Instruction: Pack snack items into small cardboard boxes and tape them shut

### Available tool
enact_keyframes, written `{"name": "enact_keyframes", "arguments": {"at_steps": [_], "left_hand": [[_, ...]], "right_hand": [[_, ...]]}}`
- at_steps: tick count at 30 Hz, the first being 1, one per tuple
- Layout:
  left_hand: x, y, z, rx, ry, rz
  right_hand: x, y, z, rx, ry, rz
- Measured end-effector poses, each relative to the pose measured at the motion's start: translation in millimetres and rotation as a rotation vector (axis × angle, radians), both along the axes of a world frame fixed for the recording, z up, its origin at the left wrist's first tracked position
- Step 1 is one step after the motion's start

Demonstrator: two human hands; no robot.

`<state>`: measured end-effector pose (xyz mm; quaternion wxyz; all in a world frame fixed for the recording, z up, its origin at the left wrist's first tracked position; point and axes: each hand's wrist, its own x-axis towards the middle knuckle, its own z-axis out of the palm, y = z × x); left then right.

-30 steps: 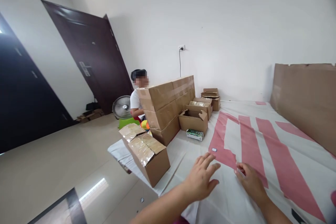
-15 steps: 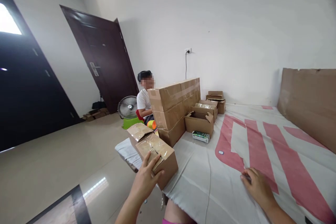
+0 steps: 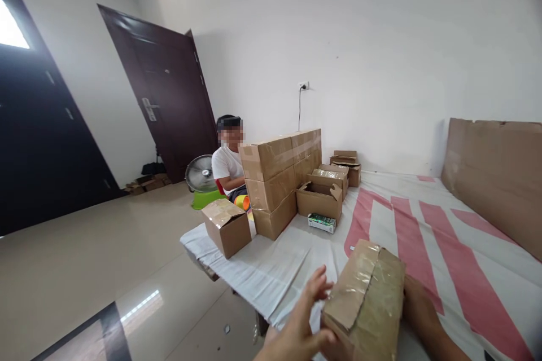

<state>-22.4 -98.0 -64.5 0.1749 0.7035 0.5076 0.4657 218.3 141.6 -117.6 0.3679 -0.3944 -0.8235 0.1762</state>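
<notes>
A taped cardboard box [image 3: 367, 293] is right in front of me at the near side of the cloth-covered table, its long top seam running away from me. My left hand [image 3: 302, 316] is at its left side, fingers spread and raised beside the box, the thumb by its near end. Against the right side is my right hand [image 3: 419, 307], its fingers hidden behind the box. Another taped box [image 3: 226, 228] sits at the table's left edge. Farther back, a small green-and-white carton [image 3: 322, 223] lies before an open cardboard box [image 3: 319, 200].
Stacked sealed boxes [image 3: 271, 180] form a wall on the table [image 3: 283, 271]. Beyond it sits a person [image 3: 226, 163] in a white shirt, near a fan [image 3: 199, 173]. More boxes [image 3: 345, 163] stand toward the wall. A large cardboard sheet [image 3: 495, 175] is at right.
The nearer taped box has moved from the left table edge to between my hands, and has turned. My left hand has moved right with it. My right hand is now beside the box.
</notes>
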Motion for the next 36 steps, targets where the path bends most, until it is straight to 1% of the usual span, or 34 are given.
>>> {"name": "enact_keyframes", "arguments": {"at_steps": [1,2,3,5,6,8,9,10,11,13,14,16,20,22,24,26,28,30,31,33,34,36], "left_hand": [[-9,7,-2.5,0.036,0.000,0.103],[-23,12,-1.7,0.072,0.027,0.229],[-40,17,2.4,0.107,0.078,0.376],[-83,23,18.7,0.198,0.201,0.701],[-106,25,29.4,0.200,0.278,0.845],[-152,25,51.1,0.105,0.393,1.185],[-173,24,60.4,0.012,0.416,1.324],[-192,21,67.7,-0.091,0.414,1.416],[-209,17,72.8,-0.195,0.402,1.442],[-234,8,76.6,-0.255,0.392,1.416],[-241,3,75.7,-0.261,0.389,1.393],[-248,-8,71.1,-0.239,0.388,1.362],[-241,-35,60.8,-0.163,0.363,1.351],[-235,-52,57.9,-0.126,0.348,1.343],[-231,-74,55.9,-0.076,0.316,1.301],[-228,-97,54.2,-0.026,0.268,1.229],[-224,-121,53.1,-0.013,0.218,1.139],[-218,-139,53.7,-0.057,0.177,1.030],[-214,-144,54.8,-0.089,0.156,0.960],[-203,-146,58.4,-0.164,0.116,0.802],[-197,-143,60.4,-0.193,0.098,0.728],[-183,-127,63.0,-0.211,0.067,0.625]], "right_hand": [[0,1,-1.6,-0.005,0.001,0.009],[0,3,-3.3,-0.010,-0.005,0.024],[0,4,-4.9,-0.014,-0.014,0.038],[-1,4,-7.3,-0.014,-0.027,0.007],[-2,4,-7.8,-0.018,-0.039,0.000],[-3,4,-7.8,-0.028,-0.062,-0.001],[-3,4,-7.5,-0.031,-0.074,0.000],[-3,3,-7.1,-0.032,-0.083,0.002],[-3,3,-6.7,-0.033,-0.089,0.004],[-3,3,-6.3,-0.034,-0.097,0.010],[-3,3,-6.3,-0.034,-0.098,0.012],[-2,3,-6.7,-0.032,-0.098,0.012],[-3,4,-8.8,-0.029,-0.099,0.005],[-2,4,-10.4,-0.031,-0.098,0.005],[-2,5,-12.1,-0.027,-0.096,0.009],[-2,6,-13.4,-0.015,-0.093,0.016],[-2,5,-13.9,-0.006,-0.091,0.019],[-2,5,-13.5,-0.005,-0.095,0.017],[-3,4,-13.0,-0.007,-0.101,0.016],[-4,3,-11.5,-0.015,-0.112,0.010],[-4,2,-10.6,-0.020,-0.117,0.003],[-5,1,-8.9,-0.027,-0.123,-0.006]]}}
